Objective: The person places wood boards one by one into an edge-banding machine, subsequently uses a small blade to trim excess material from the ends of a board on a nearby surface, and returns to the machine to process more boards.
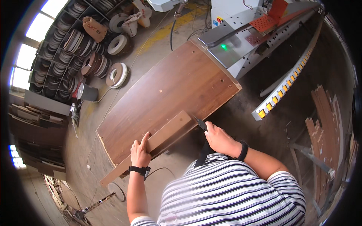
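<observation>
A long narrow brown board point(169, 131) lies slantwise along the near edge of a brown wooden tabletop point(162, 90), its lower-left end sticking out past the tabletop. My left hand point(140, 153) grips this narrow board around its middle, the index finger stretched over its upper face and other fingers curled by the edge. In my right hand point(220, 138) is a black-handled utility knife point(201, 123), the fingers wrapped round it. Its tip points up and left, close to the right end of the narrow board. Whether the tip touches the board I cannot tell.
Beyond the tabletop stands a grey machine point(241, 45) with orange perforated parts. A curved rail with yellow rollers point(279, 94) reaches in from the right. Edging-tape rolls point(116, 75) and a grey bucket point(87, 92) stand at left. Long boards point(323, 135) lean at right.
</observation>
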`<action>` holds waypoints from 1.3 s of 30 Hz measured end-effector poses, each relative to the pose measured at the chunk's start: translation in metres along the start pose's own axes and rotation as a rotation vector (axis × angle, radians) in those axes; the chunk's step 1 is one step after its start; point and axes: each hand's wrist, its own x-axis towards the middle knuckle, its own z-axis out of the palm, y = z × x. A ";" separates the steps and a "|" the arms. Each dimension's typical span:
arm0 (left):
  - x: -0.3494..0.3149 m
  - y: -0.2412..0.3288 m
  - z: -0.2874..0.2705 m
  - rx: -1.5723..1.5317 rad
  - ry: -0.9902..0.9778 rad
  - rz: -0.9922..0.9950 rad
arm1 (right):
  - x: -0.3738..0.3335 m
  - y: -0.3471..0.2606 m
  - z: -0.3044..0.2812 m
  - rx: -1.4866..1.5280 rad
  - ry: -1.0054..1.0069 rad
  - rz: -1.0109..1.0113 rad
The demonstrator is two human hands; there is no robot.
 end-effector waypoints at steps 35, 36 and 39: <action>-0.101 -0.023 -0.041 -1.154 -0.324 -0.089 | 0.030 -0.050 0.018 -0.377 0.123 -0.037; -0.106 -0.025 -0.027 -1.098 -0.315 -0.061 | 0.042 -0.058 0.020 -0.367 0.213 -0.092; -0.108 -0.007 -0.011 -1.075 -0.294 -0.013 | 0.087 -0.042 0.043 -0.785 0.144 -0.174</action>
